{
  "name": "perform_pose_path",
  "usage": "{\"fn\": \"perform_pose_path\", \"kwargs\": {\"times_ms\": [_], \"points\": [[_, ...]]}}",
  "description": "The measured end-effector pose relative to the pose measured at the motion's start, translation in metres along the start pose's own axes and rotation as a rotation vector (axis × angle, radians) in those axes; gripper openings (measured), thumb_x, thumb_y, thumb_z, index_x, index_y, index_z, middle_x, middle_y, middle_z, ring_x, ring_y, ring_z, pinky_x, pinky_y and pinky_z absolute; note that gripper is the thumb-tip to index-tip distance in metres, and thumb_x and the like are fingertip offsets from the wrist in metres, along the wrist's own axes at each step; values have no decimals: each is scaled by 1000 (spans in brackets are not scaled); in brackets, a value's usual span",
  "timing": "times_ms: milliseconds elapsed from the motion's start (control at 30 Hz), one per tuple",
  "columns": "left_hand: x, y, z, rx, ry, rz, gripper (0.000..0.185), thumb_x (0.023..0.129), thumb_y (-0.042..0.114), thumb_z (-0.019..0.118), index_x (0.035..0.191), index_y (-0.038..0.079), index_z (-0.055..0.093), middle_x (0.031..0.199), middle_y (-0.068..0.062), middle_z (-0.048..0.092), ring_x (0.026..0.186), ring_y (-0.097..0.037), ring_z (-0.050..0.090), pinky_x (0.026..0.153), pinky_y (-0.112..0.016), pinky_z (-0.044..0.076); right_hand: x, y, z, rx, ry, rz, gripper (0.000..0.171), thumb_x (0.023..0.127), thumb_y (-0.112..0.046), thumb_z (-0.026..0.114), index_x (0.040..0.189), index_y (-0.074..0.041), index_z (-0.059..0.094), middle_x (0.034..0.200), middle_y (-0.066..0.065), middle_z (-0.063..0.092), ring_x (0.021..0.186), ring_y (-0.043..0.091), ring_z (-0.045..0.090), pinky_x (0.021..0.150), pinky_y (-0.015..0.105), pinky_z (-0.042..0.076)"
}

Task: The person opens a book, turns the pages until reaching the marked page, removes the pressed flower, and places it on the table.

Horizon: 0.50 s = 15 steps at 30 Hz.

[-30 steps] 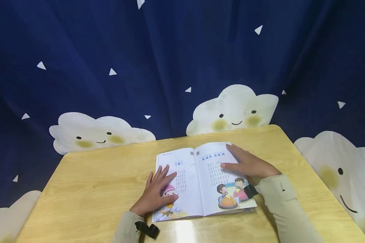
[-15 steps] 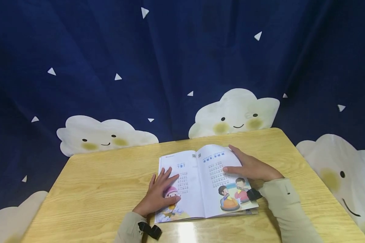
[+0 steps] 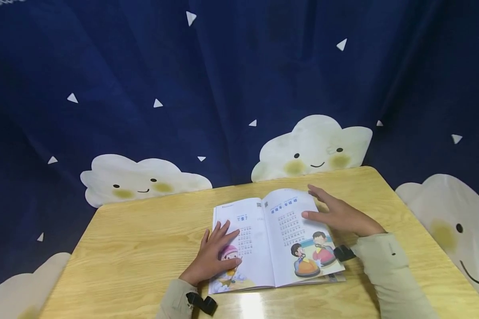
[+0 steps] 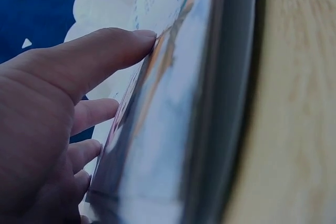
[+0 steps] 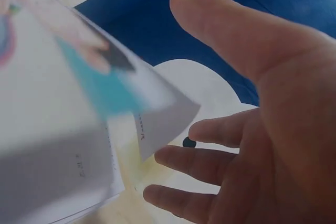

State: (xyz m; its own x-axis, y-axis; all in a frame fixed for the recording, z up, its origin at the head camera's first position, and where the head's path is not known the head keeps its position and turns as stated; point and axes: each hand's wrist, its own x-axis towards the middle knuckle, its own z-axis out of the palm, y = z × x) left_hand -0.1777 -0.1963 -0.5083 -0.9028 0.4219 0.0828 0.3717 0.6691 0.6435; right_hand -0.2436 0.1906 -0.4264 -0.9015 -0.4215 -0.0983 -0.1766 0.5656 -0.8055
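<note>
An open picture book [image 3: 287, 230] lies on the wooden table [image 3: 135, 248]. My left hand [image 3: 215, 257] rests flat on the left page, fingers spread; in the left wrist view its thumb [image 4: 89, 61] presses on the page of the book [image 4: 173, 129]. My right hand [image 3: 339, 217] is at the right page's outer edge, fingers straight, thumb over the page. In the right wrist view that hand [image 5: 283, 129] is open, and the corner of the right page [image 5: 68, 93] stands lifted in front of its fingers.
A dark blue curtain [image 3: 223, 88] printed with smiling clouds hangs right behind the table's far edge and round its sides. Bare wood lies to the left of the book. A small black camera [image 3: 201, 303] is strapped to each wrist.
My right hand has slid a little toward the right page's outer edge, and that page bulges up slightly. The left hand stays flat on the left page. The head view drifted.
</note>
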Motion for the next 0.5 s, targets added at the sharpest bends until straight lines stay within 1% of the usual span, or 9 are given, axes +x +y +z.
{"fn": "perform_pose_path", "kwargs": {"times_ms": [100, 233, 300, 333, 400, 500], "points": [[-2, 0, 0, -7, 5, -3, 73, 84, 50, 68, 147, 27, 42, 160, -5, 18, 148, -31, 2, 112, -56, -8, 0, 0, -3, 1, 14, -32, 88, 90, -53, 60, 155, -16, 15, 156, 16, 26, 141, 41, 25, 106, 64, 27], [1, 0, -2, 16, 18, 7, 73, 84, 51, 67, 148, 27, 41, 160, -4, 18, 148, -30, 2, 113, -55, -8, 0, -2, -8, 62, 42, -54, 74, 97, -52, 47, 154, -14, 20, 155, 14, 29, 142, 37, 24, 109, 61, 23], [2, 0, -2, 22, 26, 18, 73, 84, 50, 68, 148, 26, 41, 160, -5, 18, 148, -31, 3, 113, -56, -7, 0, -2, -10, 102, 41, -62, 68, 100, -49, 43, 154, -14, 21, 155, 12, 30, 143, 35, 23, 111, 60, 21], [3, 0, -3, 25, 22, 18, 73, 84, 50, 67, 148, 27, 41, 160, -5, 18, 148, -31, 3, 113, -56, -7, -1, -2, -11, 117, 35, -70, 66, 101, -47, 42, 154, -14, 21, 155, 12, 30, 143, 35, 23, 111, 59, 21], [3, 1, -3, 17, 12, 17, 73, 84, 50, 68, 147, 26, 42, 160, -6, 18, 148, -31, 3, 113, -56, -7, -3, -2, -11, 103, 24, -81, 64, 101, -44, 44, 154, -15, 22, 155, 12, 30, 143, 36, 23, 110, 61, 21], [3, 2, -2, 9, -12, 13, 73, 84, 50, 67, 148, 25, 41, 160, -6, 17, 148, -32, 2, 112, -56, -8, -6, -1, -10, 84, 8, -102, 68, 99, -40, 51, 154, -16, 20, 155, 14, 29, 142, 39, 25, 108, 64, 24]]}}
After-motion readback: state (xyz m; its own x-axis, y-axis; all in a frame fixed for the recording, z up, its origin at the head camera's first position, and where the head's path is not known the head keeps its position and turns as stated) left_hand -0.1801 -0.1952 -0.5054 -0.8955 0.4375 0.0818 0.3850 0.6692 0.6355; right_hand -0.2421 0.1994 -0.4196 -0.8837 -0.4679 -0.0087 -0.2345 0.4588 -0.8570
